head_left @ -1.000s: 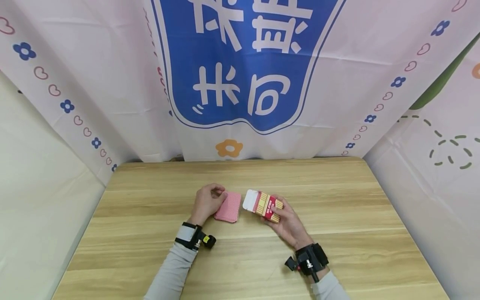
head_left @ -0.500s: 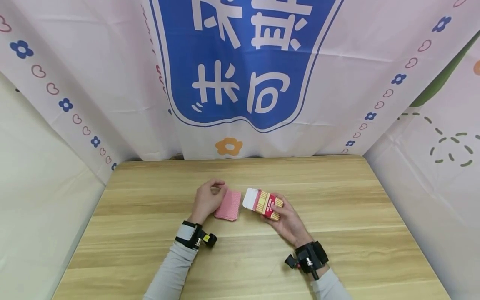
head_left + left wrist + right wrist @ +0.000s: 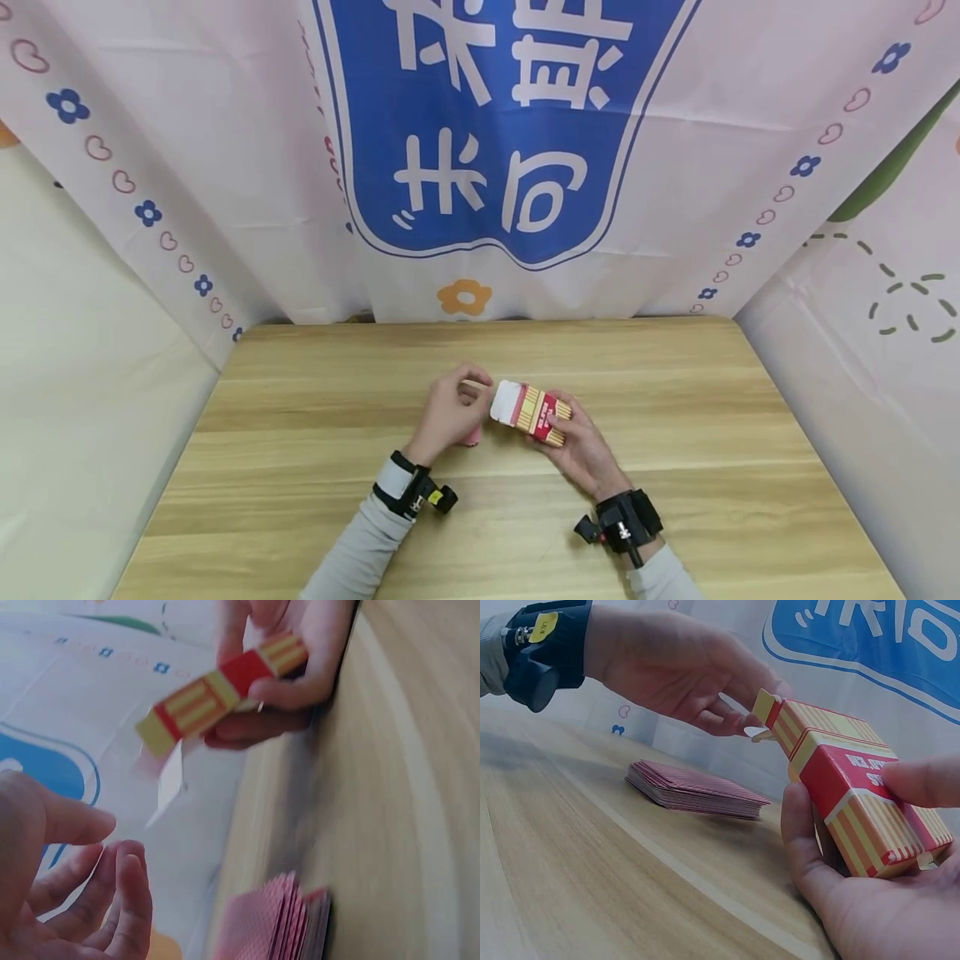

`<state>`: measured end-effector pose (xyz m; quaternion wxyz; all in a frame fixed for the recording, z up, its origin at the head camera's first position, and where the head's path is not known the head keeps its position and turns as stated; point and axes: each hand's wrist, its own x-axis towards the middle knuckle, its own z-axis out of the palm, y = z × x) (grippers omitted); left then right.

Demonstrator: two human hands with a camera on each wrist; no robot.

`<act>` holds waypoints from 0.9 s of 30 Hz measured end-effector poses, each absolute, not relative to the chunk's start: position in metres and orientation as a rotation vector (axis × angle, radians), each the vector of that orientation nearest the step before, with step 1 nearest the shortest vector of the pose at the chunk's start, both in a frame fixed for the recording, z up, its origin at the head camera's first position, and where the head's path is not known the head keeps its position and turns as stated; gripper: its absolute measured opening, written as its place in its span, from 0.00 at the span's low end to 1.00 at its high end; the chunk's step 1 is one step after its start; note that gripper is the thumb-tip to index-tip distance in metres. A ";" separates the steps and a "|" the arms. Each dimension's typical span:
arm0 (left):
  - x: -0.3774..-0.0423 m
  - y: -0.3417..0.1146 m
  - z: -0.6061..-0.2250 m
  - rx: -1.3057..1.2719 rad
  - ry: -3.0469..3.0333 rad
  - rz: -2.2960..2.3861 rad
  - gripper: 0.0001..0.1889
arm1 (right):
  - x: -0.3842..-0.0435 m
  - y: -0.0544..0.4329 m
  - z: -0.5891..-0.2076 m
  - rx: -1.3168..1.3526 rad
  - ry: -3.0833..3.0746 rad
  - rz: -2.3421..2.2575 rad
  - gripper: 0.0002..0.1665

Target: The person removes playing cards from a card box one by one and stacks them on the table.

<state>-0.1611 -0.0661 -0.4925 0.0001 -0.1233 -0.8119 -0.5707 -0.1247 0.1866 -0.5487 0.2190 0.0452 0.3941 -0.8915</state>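
My right hand (image 3: 588, 454) grips a red and yellow striped card box (image 3: 536, 412), thumb on its printed front and fingers around its side. The box's white lid flap (image 3: 507, 401) stands open and points left. My left hand (image 3: 450, 412) hovers by that flap with its fingers bent; in the left wrist view nothing shows between the fingertips (image 3: 101, 823). Below it, a stack of pink-backed playing cards (image 3: 694, 789) lies on the table, its edges slightly uneven. The left hand hides most of this stack in the head view.
The wooden table (image 3: 315, 475) reaches back to a white cloth wall (image 3: 300, 250) with a blue printed sign. Light cloth walls also stand at the left and right sides. Both wrists carry black strapped cameras.
My left hand has moved right, from the card stack's left edge to above the stack and close to the box flap. The right hand keeps its grip on the box, nearly still.
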 end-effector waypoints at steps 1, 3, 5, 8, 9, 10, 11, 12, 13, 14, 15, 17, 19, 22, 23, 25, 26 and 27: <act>-0.160 -0.064 -0.493 -0.422 -2.568 -1.785 0.04 | -0.124 0.187 -0.549 0.118 1.091 -2.465 0.34; -0.157 -0.060 -0.494 -0.484 -2.607 -1.781 0.04 | -0.123 0.187 -0.550 0.105 1.093 -2.457 0.36; -0.155 -0.057 -0.496 -0.539 -2.645 -1.772 0.05 | -0.122 0.187 -0.551 0.094 1.095 -2.454 0.37; -0.154 -0.055 -0.500 -0.578 -2.696 -1.768 0.08 | -0.121 0.187 -0.552 0.094 1.085 -2.451 0.34; -0.153 -0.054 -0.501 -0.573 -2.713 -1.768 0.09 | -0.121 0.187 -0.552 0.097 1.078 -2.453 0.33; -0.153 -0.053 -0.501 -0.561 -2.730 -1.764 0.10 | -0.121 0.187 -0.552 0.091 1.078 -2.453 0.32; -0.152 -0.052 -0.502 -0.542 -2.744 -1.766 0.10 | -0.121 0.187 -0.552 0.085 1.078 -2.452 0.32; -0.151 -0.052 -0.502 -0.521 -2.756 -1.765 0.10 | -0.121 0.187 -0.552 0.084 1.076 -2.450 0.31; -0.151 -0.051 -0.502 -0.496 -2.766 -1.762 0.09 | -0.121 0.187 -0.552 0.080 1.077 -2.450 0.32; -0.150 -0.051 -0.501 -0.473 -2.774 -1.760 0.09 | -0.121 0.187 -0.552 0.078 1.079 -2.450 0.32; -0.150 -0.050 -0.501 -0.455 -2.780 -1.761 0.09 | -0.122 0.188 -0.552 0.074 1.082 -2.450 0.32; -0.150 -0.050 -0.500 -0.434 -2.785 -1.758 0.08 | -0.122 0.188 -0.552 0.079 1.085 -2.452 0.31; -0.150 -0.050 -0.500 -0.427 -2.789 -1.748 0.08 | -0.122 0.188 -0.551 0.088 1.087 -2.457 0.31; -0.151 -0.050 -0.499 -0.431 -2.802 -1.713 0.06 | -0.122 0.187 -0.550 0.095 1.092 -2.463 0.30; -0.151 -0.051 -0.498 -0.436 -2.806 -1.691 0.05 | -0.122 0.187 -0.550 0.096 1.096 -2.464 0.30; -0.152 -0.052 -0.497 -0.441 -2.812 -1.650 0.03 | -0.123 0.187 -0.549 0.091 1.107 -2.459 0.31; -0.153 -0.052 -0.496 -0.443 -2.812 -1.630 0.02 | -0.123 0.187 -0.549 0.092 1.109 -2.457 0.32; -0.153 -0.053 -0.495 -0.444 -2.807 -1.616 0.02 | -0.123 0.187 -0.549 0.093 1.113 -2.455 0.33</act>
